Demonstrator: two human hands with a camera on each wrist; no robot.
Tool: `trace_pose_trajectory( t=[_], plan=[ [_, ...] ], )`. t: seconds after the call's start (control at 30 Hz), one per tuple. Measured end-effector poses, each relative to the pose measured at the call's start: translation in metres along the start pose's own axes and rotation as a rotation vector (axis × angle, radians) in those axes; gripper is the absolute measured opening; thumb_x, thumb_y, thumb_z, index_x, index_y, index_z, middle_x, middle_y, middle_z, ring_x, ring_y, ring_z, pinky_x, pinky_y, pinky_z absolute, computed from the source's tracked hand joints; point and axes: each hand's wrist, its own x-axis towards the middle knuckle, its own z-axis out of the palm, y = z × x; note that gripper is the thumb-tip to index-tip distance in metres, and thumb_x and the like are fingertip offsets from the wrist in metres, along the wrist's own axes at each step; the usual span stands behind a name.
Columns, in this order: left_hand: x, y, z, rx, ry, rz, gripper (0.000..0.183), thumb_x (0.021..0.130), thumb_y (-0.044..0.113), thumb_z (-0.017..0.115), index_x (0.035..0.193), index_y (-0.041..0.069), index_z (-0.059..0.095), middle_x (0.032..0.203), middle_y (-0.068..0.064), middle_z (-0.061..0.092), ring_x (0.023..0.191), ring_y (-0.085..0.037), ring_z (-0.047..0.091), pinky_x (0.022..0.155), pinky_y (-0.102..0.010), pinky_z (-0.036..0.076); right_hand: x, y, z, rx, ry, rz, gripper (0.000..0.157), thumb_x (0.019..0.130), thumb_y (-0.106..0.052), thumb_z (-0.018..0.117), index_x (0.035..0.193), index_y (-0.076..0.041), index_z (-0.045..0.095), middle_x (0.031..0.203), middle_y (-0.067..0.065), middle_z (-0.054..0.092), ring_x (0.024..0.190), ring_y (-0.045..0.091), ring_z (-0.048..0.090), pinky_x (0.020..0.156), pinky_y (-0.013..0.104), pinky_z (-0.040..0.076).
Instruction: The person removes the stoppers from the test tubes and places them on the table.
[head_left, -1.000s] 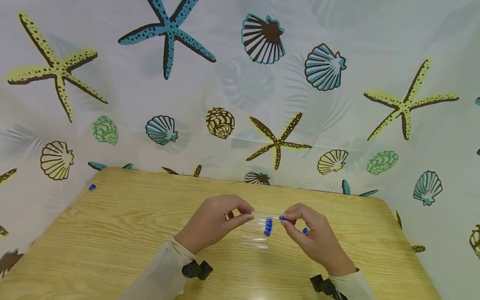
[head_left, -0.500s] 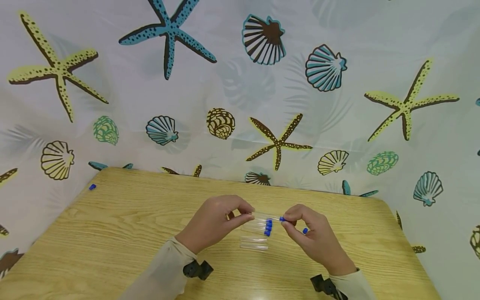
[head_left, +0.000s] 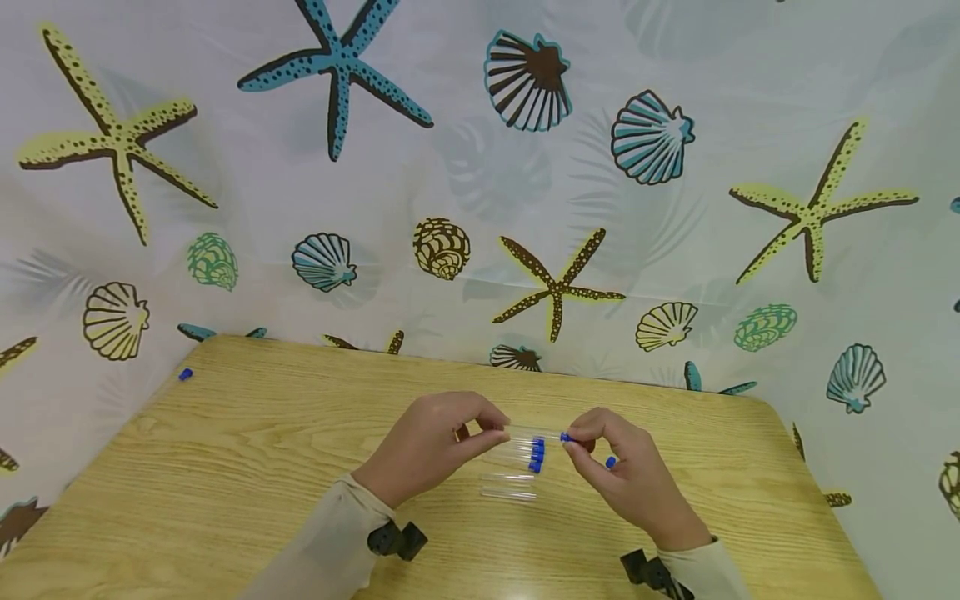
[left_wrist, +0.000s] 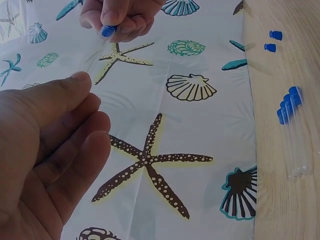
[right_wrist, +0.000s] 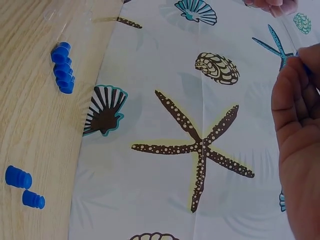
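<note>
In the head view my left hand pinches the left end of a clear test tube between thumb and forefinger. Thumb and fingers of my right hand grip the blue cap at the tube's other end. The tube is held roughly level, above a row of clear tubes with blue caps lying side by side on the table. Nearer me lie uncapped clear tubes. The left wrist view shows the blue cap at the right hand's fingertips; how deep it sits cannot be told.
Two loose blue caps lie close together on the wooden table, right of the tubes. Another blue cap lies at the table's far left corner. A cloth printed with shells and starfish hangs behind the table.
</note>
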Motion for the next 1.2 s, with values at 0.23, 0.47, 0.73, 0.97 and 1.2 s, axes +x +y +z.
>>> trace_pose_trajectory(
  t=[0.23, 0.47, 0.73, 0.97, 1.2],
  plan=[
    [0.0, -0.0007, -0.0007, -0.007, -0.004, -0.001, 0.009, 0.097, 0.023, 0.075, 0.106, 0.02, 0.077, 0.097, 0.011, 0.074, 0.082, 0.001, 0.064, 0.068, -0.02, 0.055, 0.0002, 0.0002, 0.0, 0.001, -0.035, 0.028, 0.034, 0.091, 0.015, 0.068, 0.107, -0.014, 0.062, 0.099, 0.001, 0.066, 0.083, 0.01, 0.059, 0.074, 0.024, 0.053],
    [-0.0003, -0.0023, 0.001, -0.004, -0.015, -0.012, 0.008, 0.098, 0.025, 0.074, 0.105, 0.021, 0.077, 0.095, 0.012, 0.073, 0.083, 0.001, 0.064, 0.069, -0.021, 0.055, 0.0008, -0.0003, 0.0003, -0.037, -0.002, 0.033, 0.033, 0.09, 0.014, 0.07, 0.105, -0.014, 0.063, 0.098, -0.002, 0.066, 0.082, 0.009, 0.06, 0.072, 0.026, 0.055],
    [-0.0011, -0.0035, 0.0018, -0.002, -0.01, -0.014, 0.008, 0.098, 0.024, 0.074, 0.105, 0.021, 0.077, 0.096, 0.012, 0.073, 0.083, 0.001, 0.064, 0.068, -0.021, 0.056, 0.0006, -0.0015, 0.0004, -0.02, -0.008, 0.078, 0.031, 0.091, 0.012, 0.07, 0.104, -0.016, 0.064, 0.099, -0.005, 0.067, 0.084, 0.008, 0.061, 0.073, 0.024, 0.055],
    [-0.0015, -0.0031, 0.001, -0.007, -0.006, -0.01, 0.009, 0.097, 0.023, 0.075, 0.105, 0.021, 0.077, 0.096, 0.012, 0.074, 0.082, 0.001, 0.064, 0.068, -0.02, 0.055, 0.0004, 0.0002, 0.0019, -0.021, 0.016, 0.021, 0.034, 0.088, 0.015, 0.072, 0.105, -0.013, 0.065, 0.097, 0.001, 0.068, 0.081, 0.011, 0.061, 0.073, 0.023, 0.054],
    [-0.0015, -0.004, 0.0013, -0.004, -0.003, -0.013, 0.008, 0.097, 0.024, 0.075, 0.105, 0.022, 0.077, 0.095, 0.012, 0.073, 0.082, 0.002, 0.064, 0.068, -0.022, 0.056, -0.0002, 0.0004, 0.0012, -0.021, 0.011, 0.046, 0.032, 0.09, 0.012, 0.071, 0.104, -0.015, 0.065, 0.097, -0.002, 0.068, 0.082, 0.009, 0.062, 0.074, 0.022, 0.055]
  ],
)
